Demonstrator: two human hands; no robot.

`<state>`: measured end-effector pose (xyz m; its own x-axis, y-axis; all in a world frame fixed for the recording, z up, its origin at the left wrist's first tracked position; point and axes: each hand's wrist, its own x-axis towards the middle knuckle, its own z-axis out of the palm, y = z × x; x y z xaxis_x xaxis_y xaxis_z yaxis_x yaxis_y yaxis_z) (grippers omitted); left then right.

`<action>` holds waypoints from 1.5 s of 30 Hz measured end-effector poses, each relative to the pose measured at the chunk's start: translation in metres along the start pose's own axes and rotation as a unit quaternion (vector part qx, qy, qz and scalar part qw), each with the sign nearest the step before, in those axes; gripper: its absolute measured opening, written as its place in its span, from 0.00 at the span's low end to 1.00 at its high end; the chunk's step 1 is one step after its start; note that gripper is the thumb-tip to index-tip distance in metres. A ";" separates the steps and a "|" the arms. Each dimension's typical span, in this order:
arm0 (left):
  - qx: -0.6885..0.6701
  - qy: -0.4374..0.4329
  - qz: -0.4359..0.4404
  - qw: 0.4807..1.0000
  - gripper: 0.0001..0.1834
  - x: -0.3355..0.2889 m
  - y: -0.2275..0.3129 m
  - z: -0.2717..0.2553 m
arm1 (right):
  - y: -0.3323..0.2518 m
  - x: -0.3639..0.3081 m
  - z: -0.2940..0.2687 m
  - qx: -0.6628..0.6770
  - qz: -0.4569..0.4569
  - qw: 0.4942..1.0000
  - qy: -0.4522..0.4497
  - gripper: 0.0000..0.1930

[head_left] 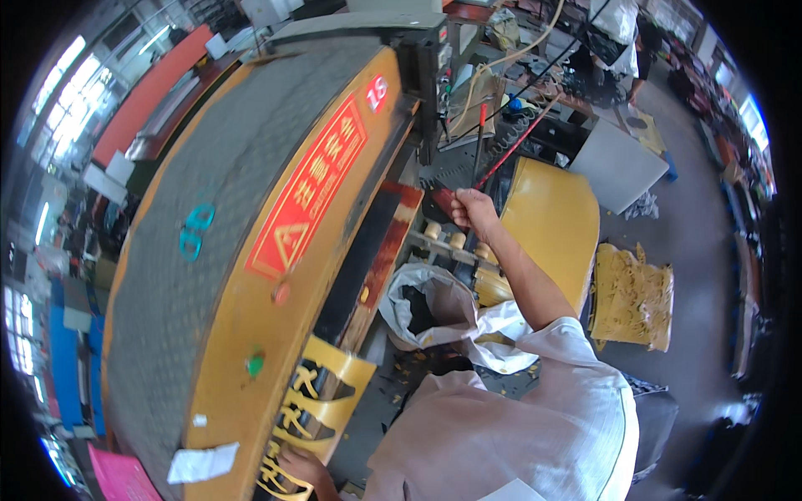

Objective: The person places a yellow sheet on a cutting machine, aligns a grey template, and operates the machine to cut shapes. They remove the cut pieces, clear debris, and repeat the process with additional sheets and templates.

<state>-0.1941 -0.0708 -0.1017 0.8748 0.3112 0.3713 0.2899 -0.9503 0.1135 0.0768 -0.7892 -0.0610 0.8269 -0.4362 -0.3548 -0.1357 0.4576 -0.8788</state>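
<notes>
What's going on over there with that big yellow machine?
A person is working beside the big machine. Their left hand is at the lower end of a yellow sheet with shapes cut out of it. Their right hand is stretched out, beside something red; I can't tell whether they're holding it. An open white bag sits below.

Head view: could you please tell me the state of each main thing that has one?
Cut yellow sheet: pierced by openings
Left hand: touching that sheet
Right hand: curled closed, contents unclear
White sack: open
Large yellow sheet: apparently uncut
Yellow pile: ragged
</notes>
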 end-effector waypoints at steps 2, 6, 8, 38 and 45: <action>0.064 0.011 -0.017 0.998 0.19 0.006 0.062 -0.005 | -0.027 0.045 -0.007 0.029 -0.035 0.999 0.007 0.09; -0.247 -0.156 0.154 0.944 0.21 0.028 0.228 0.021 | -0.088 0.140 -0.011 0.032 -0.094 0.993 0.065 0.09; -0.145 -0.119 0.349 0.918 0.20 0.043 0.294 0.040 | -0.119 0.184 -0.007 0.036 -0.114 0.991 0.056 0.09; -0.049 -0.090 0.419 0.902 0.15 0.080 0.334 0.073 | -0.251 0.353 0.025 0.036 -0.191 0.977 0.085 0.16; -0.048 -0.090 0.417 0.903 0.15 0.079 0.335 0.073 | -0.252 0.358 0.023 0.034 -0.182 0.980 0.074 0.16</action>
<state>0.0003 -0.3637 -0.1014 0.8246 -0.5257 0.2090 -0.5271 -0.8481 -0.0535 0.4192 -1.0427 0.0404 0.7252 -0.6851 -0.0684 0.1941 0.2987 -0.9344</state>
